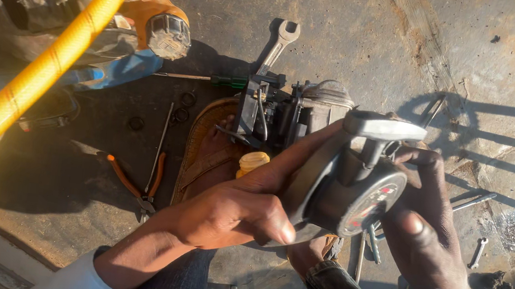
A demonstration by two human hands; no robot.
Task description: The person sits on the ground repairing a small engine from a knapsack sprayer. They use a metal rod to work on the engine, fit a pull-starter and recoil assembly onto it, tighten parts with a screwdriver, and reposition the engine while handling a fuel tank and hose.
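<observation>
1. Closest to me, the person's 2 forearms come up from the bottom edge in pale blue cuffs, over dark jeans.
2. The left hand (235,209) is clenched round the left rim of a small engine's recoil starter cover (354,193), thumb pressed to the lower edge and index finger stretched along the housing.
3. The right hand (428,245) grasps the same cover from the right side, fingers curled over its top and thumb lying beside the round face.
4. That cover is grey, with a T-shaped pull handle (383,127) standing on top; it is held up between the 2 hands, above the ground.
5. Just behind it sits the rest of the small engine (292,113), dark and greasy, with brackets and hoses showing.
6. Under the engine a foot in a brown sandal (205,152) rests on the ground, and a yellow ribbed cap (253,162) shows beside it.
7. To the left lie orange-handled pliers (138,186) and a thin metal rod, with several black rubber rings (181,108) near them.
8. Farther off lie a green-handled screwdriver (213,80) and an open-ended spanner (279,45) on the stained concrete floor (371,35).
9. At the far left, a yellow hose (42,68) crosses over an orange and blue machine (148,31).
10. A smaller spanner (479,252) lies at the right.
</observation>
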